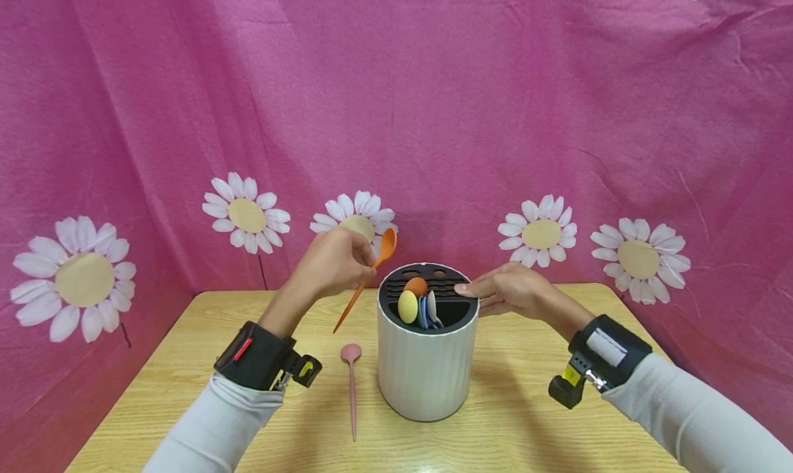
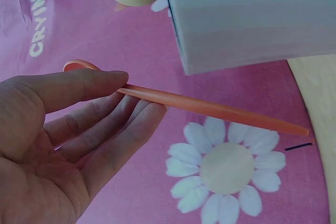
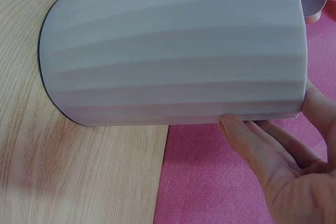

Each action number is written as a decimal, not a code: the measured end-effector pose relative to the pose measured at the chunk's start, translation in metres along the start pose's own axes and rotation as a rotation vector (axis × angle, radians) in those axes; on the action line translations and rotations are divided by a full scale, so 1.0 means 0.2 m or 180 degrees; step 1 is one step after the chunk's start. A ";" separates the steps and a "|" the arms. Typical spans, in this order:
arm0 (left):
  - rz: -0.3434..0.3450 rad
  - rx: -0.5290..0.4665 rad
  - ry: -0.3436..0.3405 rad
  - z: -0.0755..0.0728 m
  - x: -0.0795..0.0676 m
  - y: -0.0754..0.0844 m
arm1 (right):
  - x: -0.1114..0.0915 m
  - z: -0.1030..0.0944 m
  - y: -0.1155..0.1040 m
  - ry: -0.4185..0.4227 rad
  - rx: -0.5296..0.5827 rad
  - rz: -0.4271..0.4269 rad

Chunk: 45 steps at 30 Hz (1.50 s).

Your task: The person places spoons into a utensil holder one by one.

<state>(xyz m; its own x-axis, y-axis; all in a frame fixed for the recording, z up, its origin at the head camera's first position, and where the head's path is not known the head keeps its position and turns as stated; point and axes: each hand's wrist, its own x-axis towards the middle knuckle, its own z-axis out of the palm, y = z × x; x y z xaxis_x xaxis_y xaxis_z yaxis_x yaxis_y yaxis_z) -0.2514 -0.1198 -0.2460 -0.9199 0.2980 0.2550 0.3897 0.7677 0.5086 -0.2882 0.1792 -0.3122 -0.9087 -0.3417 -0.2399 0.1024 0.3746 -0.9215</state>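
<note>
My left hand [image 1: 341,256] pinches an orange spoon [image 1: 387,244] between thumb and fingers, left of the white ribbed utensil holder [image 1: 426,370]. The spoon's bowl points up and its handle slants down to the left, above the table. At the holder's right side, my right hand [image 1: 514,290] grips the upper rim, thumb over the black slotted top [image 1: 455,278] and fingers along the outer wall [image 3: 199,56]. Inside the front opening stand a yellow spoon [image 1: 407,307], another orange spoon [image 1: 416,286] and several blue and pale ones, bowls up; their handles are hidden.
A pink spoon [image 1: 351,352] lies on the wooden table [image 1: 297,404], left of the holder, bowl toward the back. Behind the table hangs a magenta cloth [image 1: 446,129] with white daisies. Both wrists wear black straps with small cameras [image 1: 305,370].
</note>
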 end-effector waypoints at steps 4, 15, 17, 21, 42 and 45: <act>0.0061 -0.0028 0.0068 -0.01 0.02 0.04 | 0.00 0.00 0.00 -0.0003 0.0024 0.0013; 0.0026 -0.0410 0.0255 -0.01 0.05 0.15 | 0.00 0.00 0.00 -0.0011 -0.0005 0.0008; 0.0068 -0.0504 0.0331 -0.02 0.05 0.17 | 0.00 0.00 0.00 -0.0009 -0.0014 0.0011; 0.0149 -0.0592 0.0435 -0.02 0.05 0.21 | 0.00 0.00 0.00 0.0006 -0.0020 0.0024; 0.0400 -0.0323 0.0465 0.05 0.03 0.23 | 0.00 -0.01 0.00 -0.0046 0.0028 0.0000; 0.0426 -0.0404 0.0354 0.06 0.02 0.22 | 0.00 -0.01 0.01 -0.0046 0.0035 -0.0003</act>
<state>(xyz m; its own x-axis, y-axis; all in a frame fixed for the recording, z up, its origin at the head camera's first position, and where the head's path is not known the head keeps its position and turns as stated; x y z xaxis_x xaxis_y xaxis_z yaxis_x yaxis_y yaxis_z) -0.2393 -0.0787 -0.2322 -0.8518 0.3227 0.4127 0.5169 0.6459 0.5618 -0.2890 0.1809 -0.3128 -0.9028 -0.3546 -0.2434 0.1061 0.3647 -0.9250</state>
